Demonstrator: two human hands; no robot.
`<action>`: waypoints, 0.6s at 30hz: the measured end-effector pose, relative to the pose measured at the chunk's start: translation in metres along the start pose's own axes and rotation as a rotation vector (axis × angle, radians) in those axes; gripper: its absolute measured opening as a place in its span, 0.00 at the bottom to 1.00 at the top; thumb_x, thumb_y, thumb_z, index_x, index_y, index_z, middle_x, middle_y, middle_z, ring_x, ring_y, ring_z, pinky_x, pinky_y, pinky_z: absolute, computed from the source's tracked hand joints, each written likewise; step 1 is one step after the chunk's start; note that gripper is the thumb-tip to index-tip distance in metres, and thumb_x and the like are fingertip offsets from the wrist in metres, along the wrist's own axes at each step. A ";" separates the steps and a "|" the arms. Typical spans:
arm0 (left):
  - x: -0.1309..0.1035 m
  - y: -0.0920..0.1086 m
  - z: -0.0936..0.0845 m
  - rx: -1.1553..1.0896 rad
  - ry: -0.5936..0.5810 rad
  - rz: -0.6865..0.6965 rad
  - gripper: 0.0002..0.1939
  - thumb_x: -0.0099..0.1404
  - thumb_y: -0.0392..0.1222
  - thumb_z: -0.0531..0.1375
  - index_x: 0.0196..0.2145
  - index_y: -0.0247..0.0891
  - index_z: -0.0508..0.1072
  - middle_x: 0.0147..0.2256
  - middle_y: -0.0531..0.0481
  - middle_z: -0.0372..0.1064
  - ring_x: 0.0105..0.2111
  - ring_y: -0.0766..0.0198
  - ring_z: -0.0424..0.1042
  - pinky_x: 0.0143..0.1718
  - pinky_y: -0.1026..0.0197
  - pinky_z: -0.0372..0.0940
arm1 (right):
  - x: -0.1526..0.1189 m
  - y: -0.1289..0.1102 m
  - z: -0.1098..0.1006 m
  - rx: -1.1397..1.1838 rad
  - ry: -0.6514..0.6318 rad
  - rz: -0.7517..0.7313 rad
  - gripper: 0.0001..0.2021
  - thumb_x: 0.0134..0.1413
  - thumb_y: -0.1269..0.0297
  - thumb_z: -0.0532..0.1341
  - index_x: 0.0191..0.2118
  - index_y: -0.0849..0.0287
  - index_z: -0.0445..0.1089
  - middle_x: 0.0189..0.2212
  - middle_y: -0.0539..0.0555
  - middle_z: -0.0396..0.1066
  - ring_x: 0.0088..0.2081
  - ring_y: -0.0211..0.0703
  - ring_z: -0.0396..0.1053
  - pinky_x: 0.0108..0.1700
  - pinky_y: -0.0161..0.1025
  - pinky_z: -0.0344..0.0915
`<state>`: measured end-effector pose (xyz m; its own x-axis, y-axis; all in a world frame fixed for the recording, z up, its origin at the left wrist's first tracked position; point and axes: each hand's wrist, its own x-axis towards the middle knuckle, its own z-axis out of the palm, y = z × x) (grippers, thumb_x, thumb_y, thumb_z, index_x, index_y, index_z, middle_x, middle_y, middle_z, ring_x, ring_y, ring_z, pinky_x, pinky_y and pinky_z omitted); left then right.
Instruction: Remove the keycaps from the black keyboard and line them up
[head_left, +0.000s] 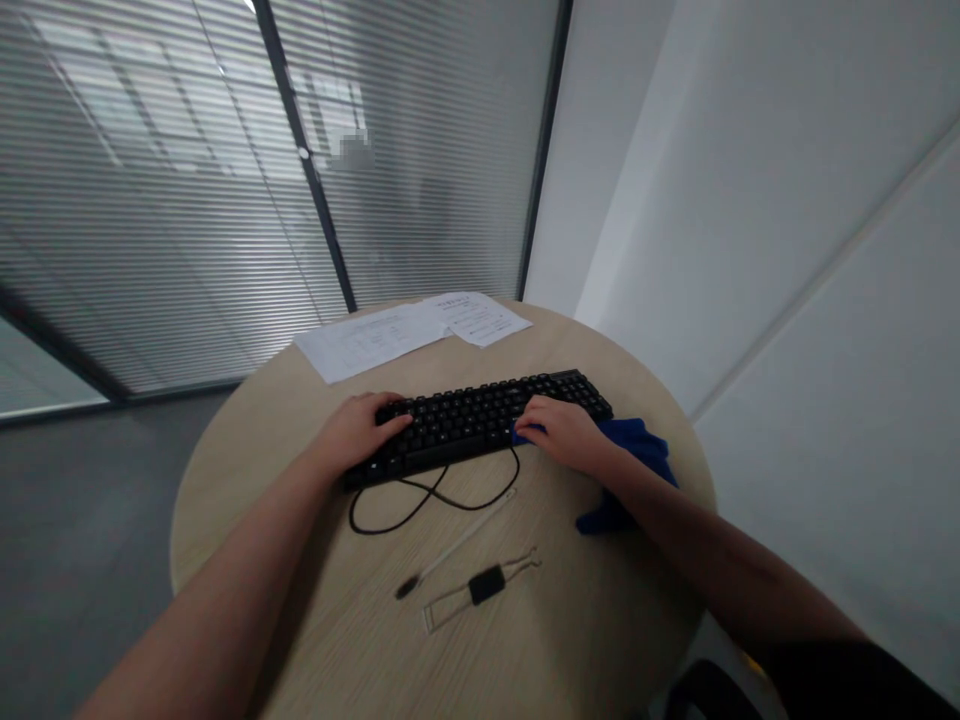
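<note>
One wire keycap puller, black in the middle, lies nearest to us, on the near side of the keyboard! Just beyond it sits a slim pale-handled brush, dark tip pointing away from the keyboard, and then a thin black cable looping right along the keyboard's near edge. Now the keyboard itself, black, set across the round wooden table: left hand on its left end, thumb over the keys, and whether it grips, I cannot tell. Right hand has its fingers pinched on a blue cloth, which spreads out to the keyboard's right. Beyond the keyboard, printed sheets; farther still, slatted blinds!
</note>
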<state>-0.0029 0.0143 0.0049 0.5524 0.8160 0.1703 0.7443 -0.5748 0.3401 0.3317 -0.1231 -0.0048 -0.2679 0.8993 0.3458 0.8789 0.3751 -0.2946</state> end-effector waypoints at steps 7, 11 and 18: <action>0.000 -0.002 0.002 0.005 0.013 -0.012 0.31 0.64 0.62 0.54 0.54 0.38 0.76 0.50 0.40 0.77 0.51 0.48 0.74 0.57 0.49 0.64 | 0.000 0.005 -0.007 -0.023 -0.034 -0.043 0.08 0.63 0.68 0.63 0.39 0.54 0.81 0.39 0.54 0.77 0.43 0.44 0.74 0.46 0.40 0.68; 0.000 -0.004 0.004 0.001 0.019 0.002 0.30 0.65 0.62 0.54 0.53 0.37 0.76 0.50 0.38 0.77 0.51 0.47 0.74 0.57 0.49 0.64 | 0.013 -0.006 -0.012 -0.014 -0.039 -0.093 0.07 0.63 0.68 0.63 0.39 0.55 0.81 0.39 0.54 0.77 0.43 0.45 0.74 0.46 0.40 0.68; -0.002 -0.003 0.004 0.003 0.018 -0.003 0.30 0.66 0.62 0.53 0.53 0.36 0.76 0.50 0.38 0.76 0.51 0.47 0.73 0.58 0.48 0.63 | 0.044 -0.018 -0.018 -0.025 -0.246 -0.245 0.07 0.55 0.72 0.67 0.36 0.53 0.82 0.36 0.53 0.78 0.39 0.46 0.74 0.43 0.40 0.67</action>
<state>-0.0052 0.0141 -0.0004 0.5432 0.8187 0.1861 0.7470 -0.5724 0.3382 0.3113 -0.0944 0.0317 -0.5564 0.8118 0.1772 0.7855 0.5834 -0.2066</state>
